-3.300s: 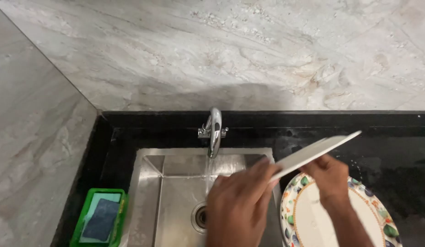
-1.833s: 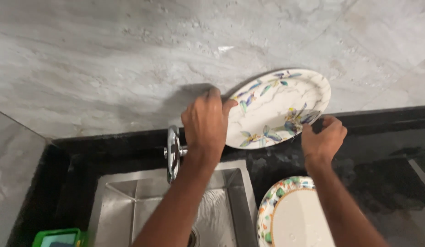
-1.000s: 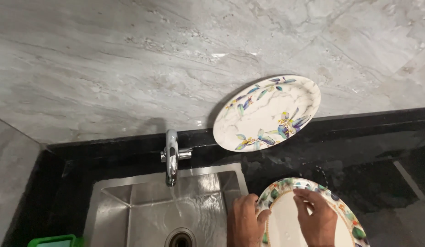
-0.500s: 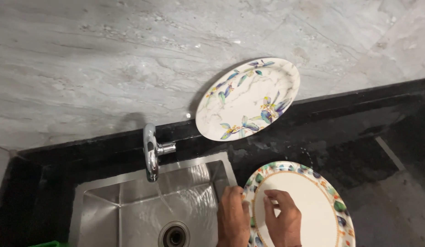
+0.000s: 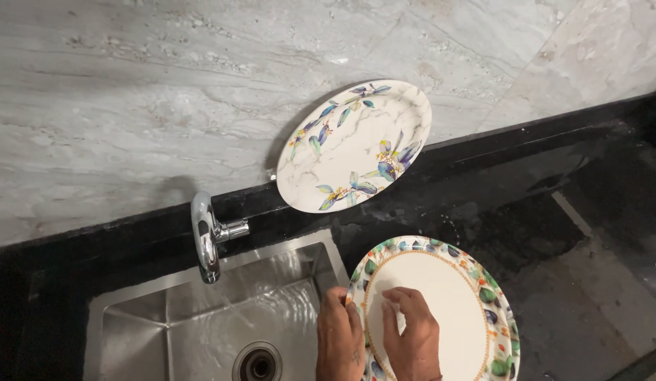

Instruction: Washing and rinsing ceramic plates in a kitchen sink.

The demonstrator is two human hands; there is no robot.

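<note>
Seen from above, two bare hands reach up from the bottom edge to a round plate with a leaf-patterned rim (image 5: 441, 310), lying on the wet black bench (image 5: 554, 212) just right of a steel sink (image 5: 165, 317). The left hand (image 5: 340, 342) grips the plate's left rim, fingers curled over it. The right hand (image 5: 411, 335) rests palm-down on the plate's cream centre, fingers bent, grasping nothing visible. A second, marble-patterned floral plate (image 5: 356, 144) leans against the marble wall.
</note>
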